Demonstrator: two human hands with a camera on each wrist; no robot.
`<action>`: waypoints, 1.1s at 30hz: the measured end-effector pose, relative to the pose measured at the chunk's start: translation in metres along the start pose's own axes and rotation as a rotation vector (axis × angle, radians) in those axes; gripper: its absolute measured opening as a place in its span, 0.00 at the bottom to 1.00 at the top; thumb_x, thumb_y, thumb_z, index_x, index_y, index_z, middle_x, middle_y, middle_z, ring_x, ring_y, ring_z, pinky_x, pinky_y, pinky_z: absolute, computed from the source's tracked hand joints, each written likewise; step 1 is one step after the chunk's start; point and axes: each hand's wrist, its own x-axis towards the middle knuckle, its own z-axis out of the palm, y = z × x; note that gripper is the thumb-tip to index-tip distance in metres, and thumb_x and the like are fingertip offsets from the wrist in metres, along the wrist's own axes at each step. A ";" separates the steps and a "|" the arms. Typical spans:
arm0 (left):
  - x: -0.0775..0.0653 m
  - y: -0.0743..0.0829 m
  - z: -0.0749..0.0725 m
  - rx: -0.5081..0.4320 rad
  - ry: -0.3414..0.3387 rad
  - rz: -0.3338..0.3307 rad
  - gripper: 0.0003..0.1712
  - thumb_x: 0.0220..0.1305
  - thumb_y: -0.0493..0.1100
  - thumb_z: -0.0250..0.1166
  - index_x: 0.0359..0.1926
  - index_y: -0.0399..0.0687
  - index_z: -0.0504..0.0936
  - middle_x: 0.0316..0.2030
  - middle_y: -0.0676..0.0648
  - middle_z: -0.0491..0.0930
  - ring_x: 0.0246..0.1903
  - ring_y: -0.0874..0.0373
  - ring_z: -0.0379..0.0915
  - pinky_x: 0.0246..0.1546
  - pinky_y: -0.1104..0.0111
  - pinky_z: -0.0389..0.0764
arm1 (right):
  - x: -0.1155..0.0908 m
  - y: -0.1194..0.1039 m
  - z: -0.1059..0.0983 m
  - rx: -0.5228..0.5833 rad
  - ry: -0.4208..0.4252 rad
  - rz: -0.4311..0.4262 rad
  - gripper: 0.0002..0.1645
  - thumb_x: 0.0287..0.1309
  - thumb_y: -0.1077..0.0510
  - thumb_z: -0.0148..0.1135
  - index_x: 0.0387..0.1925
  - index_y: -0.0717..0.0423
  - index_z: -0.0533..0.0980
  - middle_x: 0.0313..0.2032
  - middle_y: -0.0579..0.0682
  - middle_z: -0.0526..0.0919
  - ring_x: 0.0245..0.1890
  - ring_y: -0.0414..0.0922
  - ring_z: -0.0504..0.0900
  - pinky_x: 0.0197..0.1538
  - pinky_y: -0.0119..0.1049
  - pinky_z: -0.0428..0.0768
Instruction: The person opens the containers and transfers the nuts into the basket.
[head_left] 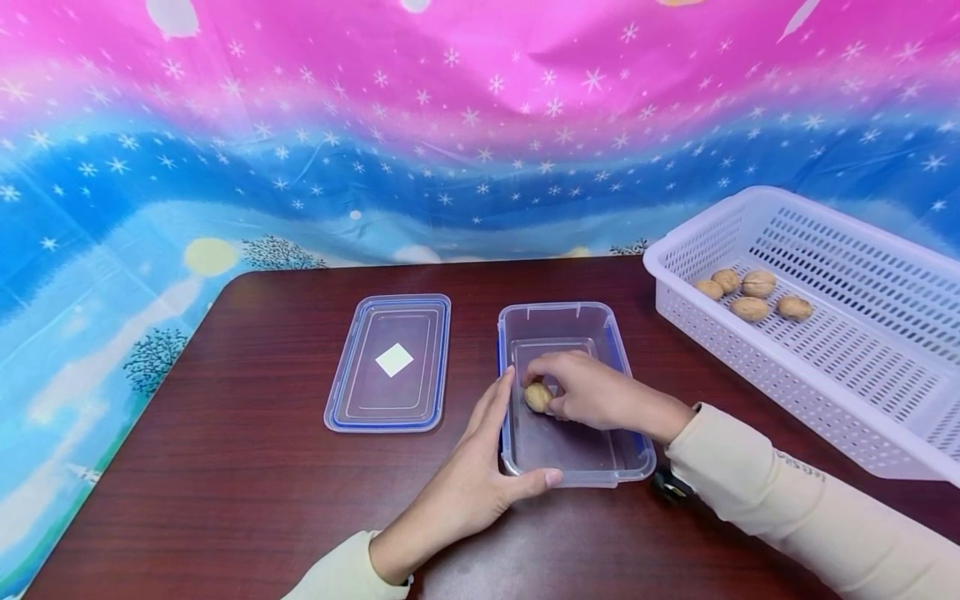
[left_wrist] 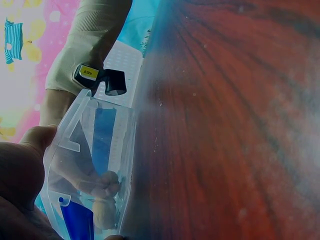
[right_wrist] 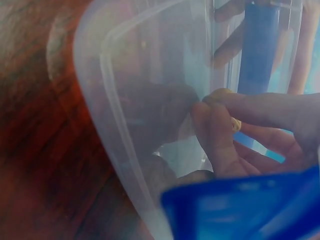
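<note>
A clear plastic food container (head_left: 567,478) with blue side clips stands on the table, its lid off. My right hand (head_left: 588,392) reaches inside and pinches a walnut (head_left: 537,397) close to the container's floor, near the left wall. In the right wrist view the fingers (right_wrist: 217,132) mostly hide the walnut, and a small pale part of it shows. My left hand (head_left: 480,475) rests against the container's near left corner, its fingers straight along the left wall and its thumb (left_wrist: 40,137) along the near rim.
A clear lid (head_left: 356,367) with a blue seal and a white square lies left of the container. To the right stands a white perforated basket (head_left: 750,367) holding several walnuts (head_left: 758,284). A patterned cloth (head_left: 480,125) hangs behind the dark wooden table (head_left: 247,467).
</note>
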 end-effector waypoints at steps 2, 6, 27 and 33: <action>0.000 0.000 0.000 0.002 -0.001 0.000 0.68 0.56 0.58 0.80 0.85 0.65 0.43 0.83 0.53 0.48 0.80 0.52 0.51 0.77 0.45 0.59 | 0.000 0.000 0.000 -0.001 0.003 -0.004 0.22 0.45 0.75 0.65 0.43 0.57 0.84 0.32 0.43 0.82 0.36 0.44 0.78 0.43 0.36 0.75; 0.000 0.000 0.000 0.006 -0.002 -0.002 0.68 0.56 0.58 0.79 0.85 0.65 0.43 0.83 0.53 0.48 0.80 0.52 0.52 0.76 0.45 0.60 | -0.001 -0.001 0.000 0.005 0.003 0.000 0.21 0.45 0.75 0.65 0.43 0.57 0.84 0.31 0.43 0.82 0.35 0.44 0.78 0.42 0.34 0.74; -0.001 0.000 -0.001 0.009 -0.003 -0.008 0.67 0.57 0.59 0.79 0.85 0.67 0.43 0.83 0.54 0.48 0.79 0.50 0.53 0.74 0.43 0.62 | -0.018 -0.002 -0.043 0.214 0.000 0.135 0.22 0.60 0.71 0.63 0.55 0.55 0.84 0.48 0.51 0.86 0.46 0.47 0.85 0.48 0.42 0.83; 0.000 0.000 0.000 0.009 0.000 -0.014 0.68 0.56 0.59 0.79 0.85 0.69 0.43 0.83 0.54 0.48 0.79 0.51 0.53 0.74 0.44 0.62 | -0.025 0.001 -0.063 0.272 0.031 0.160 0.21 0.61 0.69 0.66 0.55 0.52 0.84 0.52 0.52 0.85 0.48 0.46 0.86 0.50 0.42 0.83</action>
